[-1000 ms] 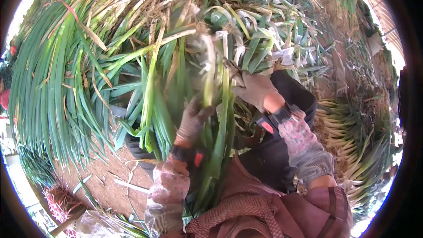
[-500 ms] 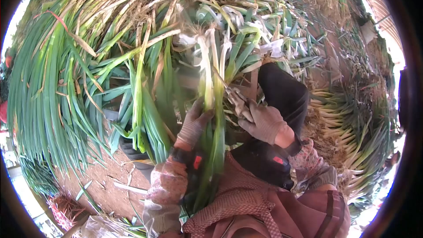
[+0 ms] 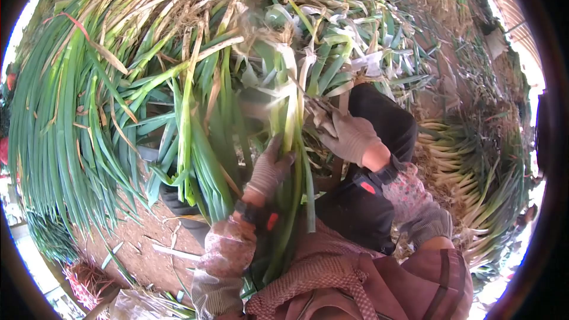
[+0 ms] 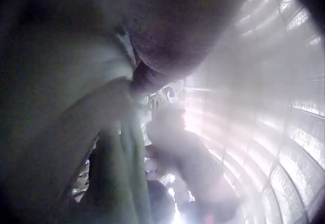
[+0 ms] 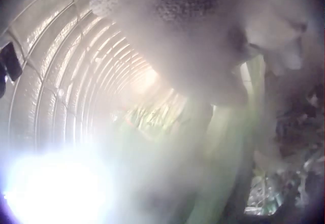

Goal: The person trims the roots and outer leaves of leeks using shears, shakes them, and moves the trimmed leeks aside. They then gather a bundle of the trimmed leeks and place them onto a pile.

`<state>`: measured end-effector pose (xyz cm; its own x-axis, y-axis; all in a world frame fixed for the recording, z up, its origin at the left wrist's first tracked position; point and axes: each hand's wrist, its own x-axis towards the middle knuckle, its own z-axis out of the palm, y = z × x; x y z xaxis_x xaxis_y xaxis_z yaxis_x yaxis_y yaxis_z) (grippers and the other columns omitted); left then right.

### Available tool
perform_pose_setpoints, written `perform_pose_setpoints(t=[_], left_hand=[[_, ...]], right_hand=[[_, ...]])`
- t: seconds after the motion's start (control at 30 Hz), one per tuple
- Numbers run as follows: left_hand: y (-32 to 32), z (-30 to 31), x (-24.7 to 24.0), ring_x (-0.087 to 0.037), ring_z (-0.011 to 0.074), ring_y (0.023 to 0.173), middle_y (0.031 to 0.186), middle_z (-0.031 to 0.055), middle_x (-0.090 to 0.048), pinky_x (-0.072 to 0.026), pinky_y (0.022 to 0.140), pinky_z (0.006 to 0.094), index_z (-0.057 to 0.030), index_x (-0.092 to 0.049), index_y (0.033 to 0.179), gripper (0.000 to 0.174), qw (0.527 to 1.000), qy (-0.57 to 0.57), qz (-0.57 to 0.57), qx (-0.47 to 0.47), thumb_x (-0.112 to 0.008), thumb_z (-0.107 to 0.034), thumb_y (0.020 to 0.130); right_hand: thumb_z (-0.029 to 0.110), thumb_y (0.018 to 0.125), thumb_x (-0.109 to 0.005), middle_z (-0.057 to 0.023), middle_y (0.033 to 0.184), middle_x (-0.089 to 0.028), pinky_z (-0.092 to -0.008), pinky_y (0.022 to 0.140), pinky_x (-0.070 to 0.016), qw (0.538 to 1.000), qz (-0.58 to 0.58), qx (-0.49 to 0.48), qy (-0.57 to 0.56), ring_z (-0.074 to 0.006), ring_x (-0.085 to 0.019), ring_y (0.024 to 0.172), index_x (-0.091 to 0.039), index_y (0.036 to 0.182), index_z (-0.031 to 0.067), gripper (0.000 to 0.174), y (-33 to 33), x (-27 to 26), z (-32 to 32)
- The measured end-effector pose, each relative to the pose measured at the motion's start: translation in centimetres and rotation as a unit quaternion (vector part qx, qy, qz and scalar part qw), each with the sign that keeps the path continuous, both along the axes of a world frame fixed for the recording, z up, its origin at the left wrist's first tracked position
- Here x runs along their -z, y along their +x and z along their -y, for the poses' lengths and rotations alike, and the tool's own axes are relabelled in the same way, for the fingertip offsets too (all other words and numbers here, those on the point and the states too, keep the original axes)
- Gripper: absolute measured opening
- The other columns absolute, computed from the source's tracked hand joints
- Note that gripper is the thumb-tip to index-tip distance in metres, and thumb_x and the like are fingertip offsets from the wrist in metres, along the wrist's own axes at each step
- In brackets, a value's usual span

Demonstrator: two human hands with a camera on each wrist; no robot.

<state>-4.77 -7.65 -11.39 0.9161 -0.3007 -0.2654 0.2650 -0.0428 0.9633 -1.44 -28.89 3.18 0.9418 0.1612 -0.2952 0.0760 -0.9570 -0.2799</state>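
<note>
In the head view my gloved left hand point(image 3: 269, 169) grips a few green onions point(image 3: 290, 115), their white root ends pointing away and long leaves trailing toward my lap. Loose pale skin near their upper stalks is blurred. To their right, my gloved right hand point(image 3: 352, 136) holds an air blow gun point(image 3: 320, 114), its thin nozzle angled at the white stalks. The left wrist view is hazy, with the glove above green stalks point(image 4: 129, 173). Glare fills much of the right wrist view, where stalks point(image 5: 218, 163) show below the glove.
A large heap of untrimmed green onions point(image 3: 77, 118) lies at the left. Stripped skins and leaves point(image 3: 379, 47) pile up ahead. Cleaned onions point(image 3: 456, 169) lie in a row at the right, beyond my knee point(image 3: 382, 115). Bare soil point(image 3: 148, 240) shows at lower left.
The right hand came down toward me with the blow gun, then moved slightly up and away again. The left hand keeps its grip, and the onions' skin has peeled loose and flutters.
</note>
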Motion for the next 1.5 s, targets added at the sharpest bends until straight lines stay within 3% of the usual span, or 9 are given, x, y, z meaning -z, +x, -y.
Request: perform_pose_setpoints(t=[0.13, 0.27, 0.63, 0.83, 0.93, 1.03, 1.17, 1.27, 1.5], left_hand=[[0.2, -0.4, -0.2, -0.063, 0.0325, 0.112, 0.122, 0.0236, -0.063, -0.0484, 0.095, 0.0377, -0.0037, -0.043, 0.143, 0.061, 0.994, 0.089, 0.058, -0.006, -0.066, -0.023, 0.091], [0.5, -0.4, 0.7, -0.064, 0.0397, 0.107, 0.116, 0.0255, -0.065, -0.0508, 0.090, 0.0420, -0.0094, -0.047, 0.140, 0.055, 0.990, 0.112, 0.081, -0.016, -0.064, -0.024, 0.090], [0.4, 0.6, -1.9, -0.065, 0.0468, 0.091, 0.100, 0.0284, -0.067, -0.0518, 0.083, 0.0509, -0.0102, -0.040, 0.144, 0.064, 0.957, 0.256, 0.124, 0.063, -0.060, -0.028, 0.085], [0.3, 1.1, -2.8, -0.065, 0.0483, 0.085, 0.094, 0.0293, -0.067, -0.0511, 0.081, 0.0537, -0.0069, -0.036, 0.146, 0.067, 0.944, 0.284, 0.126, 0.114, -0.058, -0.029, 0.087], [-0.5, 1.7, -3.2, -0.065, 0.0468, 0.092, 0.100, 0.0294, -0.067, -0.0516, 0.085, 0.0504, -0.0063, -0.036, 0.148, 0.068, 0.947, 0.278, 0.106, 0.122, -0.058, -0.026, 0.087], [-0.4, 1.3, -1.0, -0.065, 0.0449, 0.099, 0.104, 0.0306, -0.066, -0.0514, 0.089, 0.0459, -0.0039, -0.036, 0.148, 0.070, 0.983, 0.139, 0.101, 0.071, -0.061, -0.023, 0.086], [-0.5, 0.7, -0.2, -0.061, 0.0248, 0.114, 0.126, 0.0178, -0.063, -0.0459, 0.099, 0.0329, 0.0025, -0.040, 0.145, 0.064, 0.992, -0.114, -0.038, 0.032, -0.062, -0.006, 0.086], [0.1, -0.2, -1.2, -0.053, 0.0180, 0.118, 0.133, 0.0114, -0.058, -0.0423, 0.102, 0.0293, 0.0041, -0.043, 0.144, 0.059, 0.978, -0.140, -0.145, 0.047, -0.060, 0.000, 0.088], [-0.3, -0.4, -0.5, -0.055, 0.0167, 0.114, 0.129, 0.0101, -0.060, -0.0442, 0.099, 0.0282, 0.0038, -0.045, 0.143, 0.055, 0.980, -0.128, -0.150, 0.019, -0.060, -0.003, 0.091]], right_hand=[[0.042, 0.087, -0.063, -0.0226, 0.084, -0.067, -0.0479, 0.071, -0.0535, 0.996, -0.086, -0.008, -0.037, -0.0423, -0.066, 0.078, -0.054, 0.104, -0.0014, 0.047, -2.9, -0.3, 0.4], [0.042, 0.087, -0.063, -0.0223, 0.083, -0.066, -0.0489, 0.071, -0.0526, 0.998, -0.052, -0.004, -0.016, -0.0424, -0.066, 0.079, -0.052, 0.106, -0.0011, 0.048, -3.6, -2.2, 0.7], [0.043, 0.089, -0.059, -0.0239, 0.085, -0.067, -0.0501, 0.073, -0.0521, 0.999, 0.020, 0.023, -0.015, -0.0433, -0.066, 0.084, -0.055, 0.105, -0.0016, 0.048, 3.9, 1.7, 0.2], [0.045, 0.087, -0.062, -0.0264, 0.087, -0.067, -0.0491, 0.075, -0.0521, 0.998, -0.048, 0.041, -0.022, -0.0437, -0.066, 0.084, -0.055, 0.105, -0.0045, 0.053, 1.8, 0.8, 0.8], [0.046, 0.086, -0.064, -0.0262, 0.086, -0.066, -0.0489, 0.075, -0.0518, 0.996, -0.087, 0.030, -0.008, -0.0432, -0.066, 0.085, -0.055, 0.107, -0.0039, 0.055, 0.2, -0.4, 1.1], [0.044, 0.087, -0.064, -0.0249, 0.085, -0.066, -0.0483, 0.075, -0.0515, 0.995, -0.080, 0.053, 0.021, -0.0430, -0.066, 0.085, -0.054, 0.108, -0.0032, 0.053, -1.1, -1.4, 1.8], [0.041, 0.089, -0.063, -0.0234, 0.084, -0.065, -0.0465, 0.077, -0.0513, 0.995, -0.085, -0.043, 0.033, -0.0414, -0.066, 0.085, -0.054, 0.112, -0.0024, 0.050, -2.1, -1.6, 1.1], [0.042, 0.087, -0.065, -0.0228, 0.082, -0.064, -0.0442, 0.078, -0.0514, 0.993, -0.086, 0.022, 0.083, -0.0383, -0.066, 0.086, -0.055, 0.111, -0.0039, 0.052, -1.1, -0.6, 1.4], [0.047, 0.086, -0.058, -0.0280, 0.084, -0.066, -0.0448, 0.076, -0.0527, 0.988, -0.129, 0.055, 0.059, -0.0409, -0.068, 0.083, -0.062, 0.094, -0.0030, 0.051, 3.0, 0.0, 0.8]])
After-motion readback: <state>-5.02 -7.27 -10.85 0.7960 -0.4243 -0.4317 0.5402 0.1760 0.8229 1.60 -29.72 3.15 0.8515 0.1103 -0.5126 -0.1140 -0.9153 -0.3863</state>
